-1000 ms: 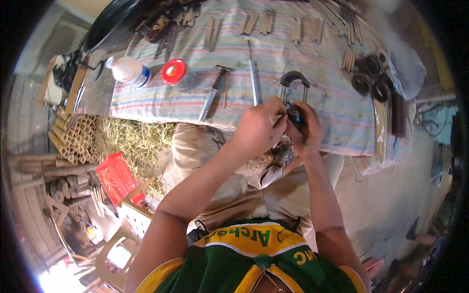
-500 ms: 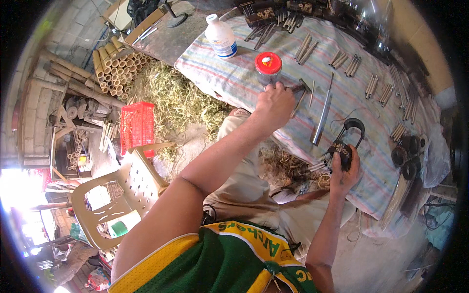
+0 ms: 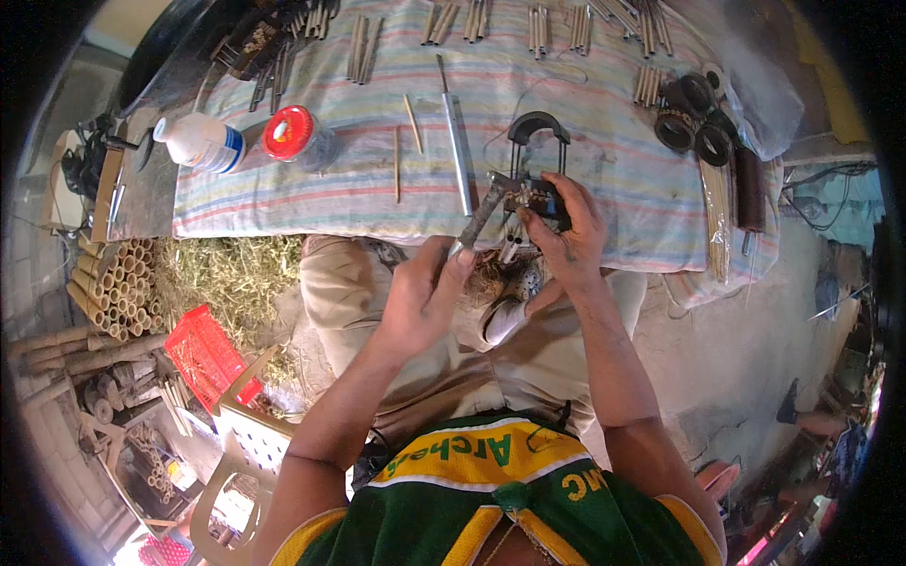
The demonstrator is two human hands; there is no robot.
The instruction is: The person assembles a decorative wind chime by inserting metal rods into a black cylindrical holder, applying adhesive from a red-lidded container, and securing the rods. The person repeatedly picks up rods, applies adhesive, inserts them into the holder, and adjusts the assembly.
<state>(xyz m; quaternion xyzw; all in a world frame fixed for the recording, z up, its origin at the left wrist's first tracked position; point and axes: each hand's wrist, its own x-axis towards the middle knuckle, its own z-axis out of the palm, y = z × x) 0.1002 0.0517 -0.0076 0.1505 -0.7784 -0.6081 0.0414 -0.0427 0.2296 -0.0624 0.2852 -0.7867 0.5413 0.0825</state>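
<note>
My left hand [image 3: 422, 294] is closed round the handle of a small hammer [image 3: 481, 215]. The hammer's head is up against or just over a dark carved block [image 3: 544, 198]; I cannot tell whether they touch. My right hand [image 3: 574, 234] grips that block at the table's front edge. An arched dark handle [image 3: 536, 123] on two thin posts rises from the block, and short tubes [image 3: 511, 247] stick out below it. Left of the block lie a long silver-handled tool [image 3: 457, 151] with a thin blade and two thin sticks [image 3: 397, 166].
A jar with a red lid [image 3: 289, 133] and a white bottle [image 3: 201, 143] stand on the striped cloth [image 3: 363, 212]. Bundles of short tubes [image 3: 364, 49] line the far side. Dark rings [image 3: 694, 94] lie at right. A red crate [image 3: 211, 354] and bamboo pile [image 3: 115, 288] are lower left.
My left hand has picked up the hammer from the cloth near the jar and brought it right, to the block. My right hand still holds the block. The view has turned right.
</note>
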